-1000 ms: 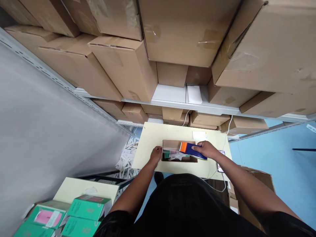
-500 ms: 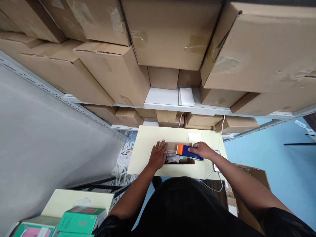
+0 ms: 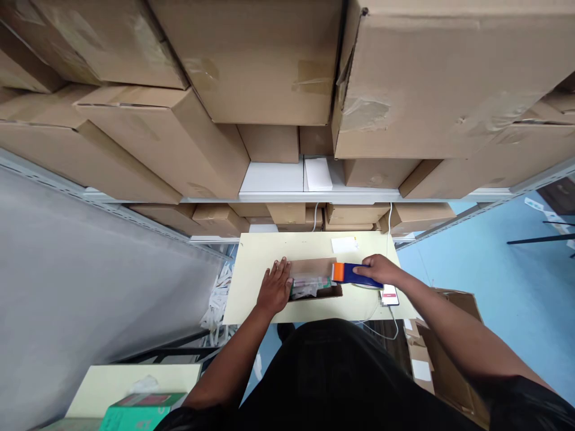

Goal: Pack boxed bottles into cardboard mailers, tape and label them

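Note:
On the table lies a small cardboard box [image 3: 326,263] with its inside partly showing. White paper-like pieces and pink-and-green packaging [image 3: 312,286] fill it; their exact kind is hard to make out. My left hand [image 3: 275,287] rests flat on the box's left end, fingers stretched out. In my right hand [image 3: 380,269] is a blue tape dispenser [image 3: 362,275] with an orange head, held by its body. That orange head is at the right end of the box; whether it touches the cardboard I cannot tell.
The pale table [image 3: 251,251] also bears a phone [image 3: 390,295], a cable and a white paper [image 3: 344,245]. Shelves of cardboard boxes [image 3: 274,66] rise behind it. A large open carton [image 3: 453,353] stands right, a green box [image 3: 139,413] lower left, shredded paper [image 3: 218,299] on the floor.
The tape dispenser has moved right relative to the box, from over its opening to its right end. The head view has shifted. My left hand stays at the box's left end.

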The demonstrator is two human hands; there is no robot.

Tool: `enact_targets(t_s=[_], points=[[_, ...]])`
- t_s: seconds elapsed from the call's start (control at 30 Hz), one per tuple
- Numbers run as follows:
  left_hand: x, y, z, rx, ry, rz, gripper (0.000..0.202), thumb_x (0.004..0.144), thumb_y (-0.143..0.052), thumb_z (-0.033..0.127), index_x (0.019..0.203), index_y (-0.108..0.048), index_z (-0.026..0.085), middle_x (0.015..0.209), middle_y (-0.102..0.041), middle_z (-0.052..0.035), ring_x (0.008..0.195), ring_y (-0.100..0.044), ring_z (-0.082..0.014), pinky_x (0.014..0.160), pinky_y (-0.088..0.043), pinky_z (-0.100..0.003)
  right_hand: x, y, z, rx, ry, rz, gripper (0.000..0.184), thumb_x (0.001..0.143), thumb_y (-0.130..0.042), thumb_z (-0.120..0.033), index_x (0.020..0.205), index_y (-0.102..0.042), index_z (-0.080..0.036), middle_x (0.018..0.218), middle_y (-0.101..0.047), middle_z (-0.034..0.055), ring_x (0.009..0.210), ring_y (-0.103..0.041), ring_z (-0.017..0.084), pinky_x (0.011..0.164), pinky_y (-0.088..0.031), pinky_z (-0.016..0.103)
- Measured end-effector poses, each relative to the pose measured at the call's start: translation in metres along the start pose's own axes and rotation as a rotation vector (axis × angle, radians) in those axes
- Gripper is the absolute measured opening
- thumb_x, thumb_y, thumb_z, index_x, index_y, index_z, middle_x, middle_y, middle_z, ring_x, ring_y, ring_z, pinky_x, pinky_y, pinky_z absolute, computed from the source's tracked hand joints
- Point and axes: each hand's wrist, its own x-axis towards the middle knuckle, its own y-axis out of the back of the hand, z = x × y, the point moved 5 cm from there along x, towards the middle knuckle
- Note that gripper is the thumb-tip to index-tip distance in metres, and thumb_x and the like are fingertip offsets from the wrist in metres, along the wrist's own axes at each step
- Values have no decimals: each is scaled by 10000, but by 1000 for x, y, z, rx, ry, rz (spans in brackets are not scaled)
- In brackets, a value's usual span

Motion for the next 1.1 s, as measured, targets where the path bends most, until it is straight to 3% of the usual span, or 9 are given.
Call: enact_targets(t_s=[0.17, 0.27, 0.43, 0.63, 0.73, 0.83, 0.97, 1.1], points=[[1, -2, 0, 0, -1, -1, 591, 1060, -334, 368, 1632, -278, 232, 1694, -242, -87, 1558, -251, -328, 1233, -271, -533, -19, 48, 61, -54, -74, 0, 583, 781, -622, -758, 596, -611, -205, 544, -584, 3, 540, -503, 159, 549, -328, 298], [1, -3, -1, 8, 3, -11, 595, 1055, -353, 352, 1632, -280, 225, 1696, -233, -90, 1563, -238, -325, 1237, -270, -528, -12, 55, 77, -188, -109, 16, 589, 783, -622, -761, 579, -622, -208, 569, -621, 43, 571, -539, 184, 570, -320, 309], [2, -5, -1, -9, -7, -19, 598, 1055, -354, 345, 1634, -276, 221, 1701, -216, -90, 1569, -219, -323, 1240, -276, -523, 33, 21, 58, -397, -84, 36, 564, 716, -713, -744, 567, -642, -204, 651, -673, 103, 681, -617, 232, 614, -332, 312], [0, -7, -3, -37, -12, -18, 597, 1060, -333, 358, 1631, -286, 189, 1709, -188, -102, 1577, -182, -325, 1246, -266, -503, 73, -26, 44, -147, -268, -34, 624, 752, -678, -756, 618, -660, -147, 606, -656, 87, 617, -604, 202, 616, -379, 321], [-1, -8, -2, -38, -20, -4, 595, 1059, -331, 346, 1630, -288, 182, 1710, -189, -108, 1578, -175, -326, 1247, -260, -506, 69, -32, 58, -143, -365, -40, 563, 785, -681, -691, 613, -648, -156, 566, -629, 59, 578, -597, 199, 592, -394, 314], [-2, -9, -1, -45, -23, 6, 599, 1055, -346, 334, 1632, -278, 189, 1708, -203, -112, 1576, -182, -329, 1244, -260, -521, 50, -34, 78, -186, -443, 5, 527, 798, -695, -632, 557, -616, -169, 581, -635, 85, 589, -617, 219, 576, -388, 316], [-4, -9, -1, -109, -26, 41, 612, 1053, -354, 336, 1640, -244, 205, 1711, -199, -114, 1581, -167, -323, 1238, -281, -544, 24, -53, 85, -143, -350, 153, 565, 933, -494, -642, 676, -680, -175, 728, -713, 119, 685, -665, 226, 579, -376, 302], [-5, -9, -3, -209, -32, 72, 631, 1054, -360, 352, 1646, -211, 192, 1709, -217, -117, 1582, -178, -301, 1264, -267, -532, 16, -82, 70, -385, -231, 335, 432, 986, -479, -527, 939, -722, -173, 890, -750, 116, 846, -682, 235, 682, -393, 295]])
